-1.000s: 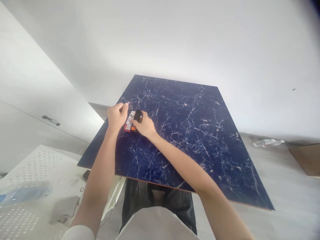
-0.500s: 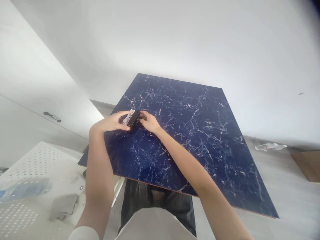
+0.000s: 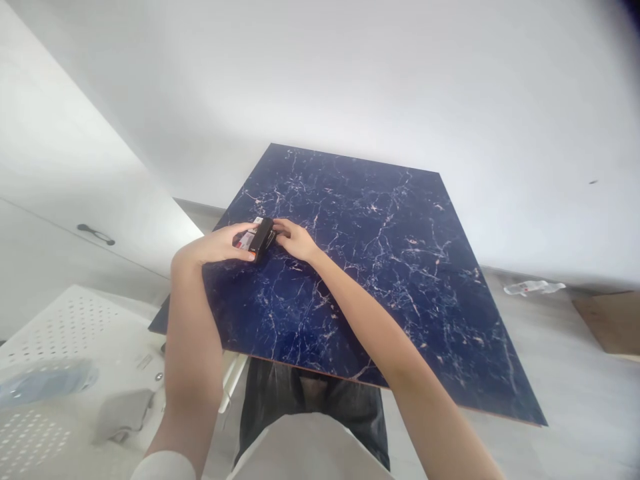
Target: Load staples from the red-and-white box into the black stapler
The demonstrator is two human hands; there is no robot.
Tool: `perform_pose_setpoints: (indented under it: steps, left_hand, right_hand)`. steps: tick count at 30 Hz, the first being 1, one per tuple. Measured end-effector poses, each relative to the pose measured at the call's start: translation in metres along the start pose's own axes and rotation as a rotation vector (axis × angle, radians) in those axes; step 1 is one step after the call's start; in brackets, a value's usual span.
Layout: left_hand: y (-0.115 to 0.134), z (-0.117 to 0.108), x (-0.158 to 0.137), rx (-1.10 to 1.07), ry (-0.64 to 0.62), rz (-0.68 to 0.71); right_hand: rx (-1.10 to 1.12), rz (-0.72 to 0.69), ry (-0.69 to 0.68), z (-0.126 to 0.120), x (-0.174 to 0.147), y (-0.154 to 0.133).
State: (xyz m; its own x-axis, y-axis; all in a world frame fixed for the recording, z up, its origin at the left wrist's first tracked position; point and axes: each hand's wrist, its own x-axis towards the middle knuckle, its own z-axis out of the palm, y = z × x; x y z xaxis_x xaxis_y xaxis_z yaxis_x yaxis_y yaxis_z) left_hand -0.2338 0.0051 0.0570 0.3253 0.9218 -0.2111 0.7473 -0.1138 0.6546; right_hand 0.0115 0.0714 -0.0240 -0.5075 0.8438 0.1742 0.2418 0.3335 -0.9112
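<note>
My left hand grips a small black case with thumb and fingers on opposite sides. A printed white panel with some red shows on its left part, inside the curve of that hand. At the case's right edge, my right hand pinches with bent fingers; a dark, partly shiny bit shows there, too small to make out. Both hands are low over the left half of a dark blue marble-patterned tabletop. What kind of case it is, I cannot tell.
White perforated furniture stands at lower left, carrying a clear plastic bottle and a grey item. A white cabinet with a dark handle is behind it. On the floor at right lie clear plastic packaging and a cardboard box.
The whole view has shifted slightly. Both hands keep hold of the black case, which is tilted a little differently, and the right fingers have shifted slightly along its right edge.
</note>
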Motion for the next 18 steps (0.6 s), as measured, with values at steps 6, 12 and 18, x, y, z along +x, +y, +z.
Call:
perform_pose_setpoints:
  steps: [6, 12, 18]
  left_hand:
    - [-0.004, 0.000, 0.000, -0.002, 0.019, -0.001]
    - [0.009, 0.008, 0.008, -0.034, 0.268, 0.056]
    - [0.039, 0.034, 0.032, 0.113, 0.790, 0.233]
  right_hand:
    - [-0.013, 0.039, -0.003, 0.001, 0.001, -0.004]
    - [-0.135, 0.039, 0.073, -0.025, -0.047, -0.018]
    - [-0.269, 0.039, 0.055, -0.095, -0.138, -0.012]
